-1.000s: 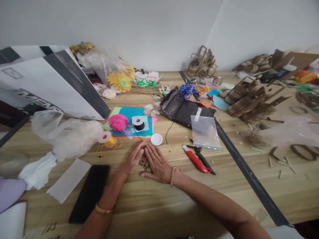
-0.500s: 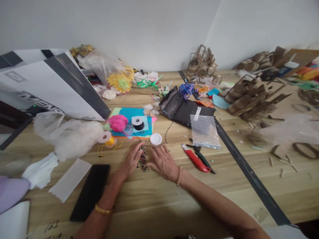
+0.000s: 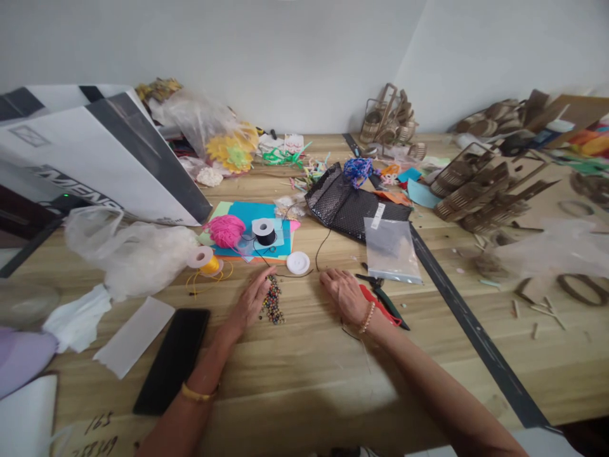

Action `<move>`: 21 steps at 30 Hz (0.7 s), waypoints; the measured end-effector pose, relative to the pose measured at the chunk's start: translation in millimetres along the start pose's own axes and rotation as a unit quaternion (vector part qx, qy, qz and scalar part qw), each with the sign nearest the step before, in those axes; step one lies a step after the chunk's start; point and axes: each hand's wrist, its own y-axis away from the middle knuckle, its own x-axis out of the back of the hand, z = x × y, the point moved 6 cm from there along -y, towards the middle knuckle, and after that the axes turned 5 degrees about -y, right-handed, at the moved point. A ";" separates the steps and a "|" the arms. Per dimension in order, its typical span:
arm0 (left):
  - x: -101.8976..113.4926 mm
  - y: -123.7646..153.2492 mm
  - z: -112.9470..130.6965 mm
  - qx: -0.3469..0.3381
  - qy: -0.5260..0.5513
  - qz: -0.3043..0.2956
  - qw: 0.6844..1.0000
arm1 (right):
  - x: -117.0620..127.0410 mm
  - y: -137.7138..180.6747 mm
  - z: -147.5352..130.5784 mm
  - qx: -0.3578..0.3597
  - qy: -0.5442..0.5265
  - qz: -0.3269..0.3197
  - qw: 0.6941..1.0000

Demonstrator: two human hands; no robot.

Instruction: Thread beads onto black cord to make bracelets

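My left hand point(image 3: 248, 299) rests on the wooden table with its fingers stretched out, along the left side of a small heap of multicoloured beads point(image 3: 273, 301). My right hand point(image 3: 345, 295) lies palm down to the right of the beads, apart from them, its fingers low on the table. A black cord point(image 3: 318, 254) runs down toward the right fingertips, and a thin dark strand shows below that hand. Under and beside the right wrist is a red-handled cutter point(image 3: 380, 304), partly covered. Dark green-handled pliers point(image 3: 390, 304) lie against it. A white round lid point(image 3: 297, 263) sits above the beads.
Behind the beads are a black thread spool point(image 3: 264, 232), pink yarn point(image 3: 226, 231) and a yellow spool point(image 3: 205, 261). A black phone point(image 3: 172, 362) lies left. A clear zip bag point(image 3: 391, 251) overlaps a black bubble mailer point(image 3: 352, 206). Small woven baskets point(image 3: 480, 187) stand right.
My right hand has moved right, away from the beads, and now partly covers the red-handled cutter. The thin strand below it has come into view. My left hand stays beside the beads.
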 end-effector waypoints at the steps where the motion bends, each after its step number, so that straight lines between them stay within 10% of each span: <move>1: -0.1 -0.1 -0.1 0.001 0.000 -0.001 1.000 | -1.1 0.3 0.8 0.000 0.000 0.001 1.000; 9: -1.2 -0.5 -2.7 0.003 0.015 0.007 1.000 | 4.4 4.3 -2.0 -0.001 0.002 0.013 1.000; 21: -0.5 -0.7 -2.1 0.004 0.022 0.011 1.000 | -5.6 -19.3 -104.3 0.179 -0.058 0.104 0.977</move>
